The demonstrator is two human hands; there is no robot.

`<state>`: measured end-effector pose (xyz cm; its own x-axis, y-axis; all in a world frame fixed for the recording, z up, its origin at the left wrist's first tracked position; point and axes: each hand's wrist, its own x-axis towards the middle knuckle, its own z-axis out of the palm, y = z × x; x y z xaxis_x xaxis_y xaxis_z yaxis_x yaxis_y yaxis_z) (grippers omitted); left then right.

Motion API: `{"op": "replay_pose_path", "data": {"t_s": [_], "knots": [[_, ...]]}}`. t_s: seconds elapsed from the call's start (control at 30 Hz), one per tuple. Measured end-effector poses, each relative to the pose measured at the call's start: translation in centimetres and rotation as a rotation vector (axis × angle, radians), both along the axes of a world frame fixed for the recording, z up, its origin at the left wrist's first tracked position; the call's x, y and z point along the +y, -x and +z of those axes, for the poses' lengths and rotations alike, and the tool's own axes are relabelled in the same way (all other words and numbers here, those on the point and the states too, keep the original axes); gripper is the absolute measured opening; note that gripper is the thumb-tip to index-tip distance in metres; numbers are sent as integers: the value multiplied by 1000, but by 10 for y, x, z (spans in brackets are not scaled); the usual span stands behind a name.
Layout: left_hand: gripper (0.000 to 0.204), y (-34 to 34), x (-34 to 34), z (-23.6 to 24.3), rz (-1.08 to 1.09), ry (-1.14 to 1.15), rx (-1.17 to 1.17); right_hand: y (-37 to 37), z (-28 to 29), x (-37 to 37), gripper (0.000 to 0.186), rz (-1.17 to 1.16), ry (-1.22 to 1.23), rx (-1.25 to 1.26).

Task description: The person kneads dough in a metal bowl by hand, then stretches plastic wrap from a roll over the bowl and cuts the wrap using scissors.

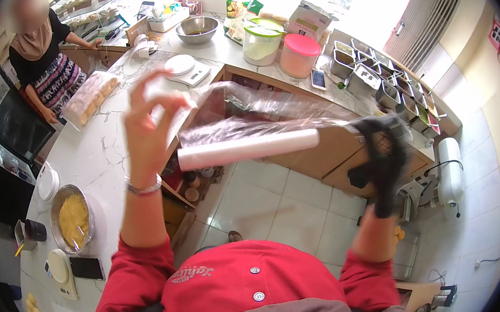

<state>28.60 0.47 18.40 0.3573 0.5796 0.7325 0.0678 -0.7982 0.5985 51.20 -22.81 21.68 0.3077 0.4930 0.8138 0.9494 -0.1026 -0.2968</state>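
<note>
A white roll of plastic wrap (247, 150) hangs in the air between my hands, slightly tilted, its right end higher. Clear film (267, 104) from it stretches above the roll, from one hand to the other. My left hand (149, 118), bare with a bracelet at the wrist, has its thumb and fingers curled together at the film's left end. On my right hand (386, 161) is a black glove; its fingers are closed at the film's right end. Both hands are somewhat smeared by motion, and the exact grip is partly hidden.
A marble-topped counter (97, 158) wraps around my left and front. It bears a bowl of yellow filling (74, 220), white scales (187, 70), a steel bowl (197, 30), lidded tubs (300, 56) and metal topping containers (386, 79). Another person (44, 55) stands at the far left.
</note>
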Motion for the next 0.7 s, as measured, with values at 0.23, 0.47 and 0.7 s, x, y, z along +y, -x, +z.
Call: {"op": "replay_pose_path", "data": {"t_s": [0.23,0.47,0.7], "knots": [[20,-13,-1,-239,495,299,58,-66,-239,45,11,-11,364,-16],[13,-19,-1,-30,227,-29,-117,-76,-9,10,12,55,129,208],[14,-20,13,41,-74,-25,-346,-29,32,-17,14,-93,-170,-54]]}}
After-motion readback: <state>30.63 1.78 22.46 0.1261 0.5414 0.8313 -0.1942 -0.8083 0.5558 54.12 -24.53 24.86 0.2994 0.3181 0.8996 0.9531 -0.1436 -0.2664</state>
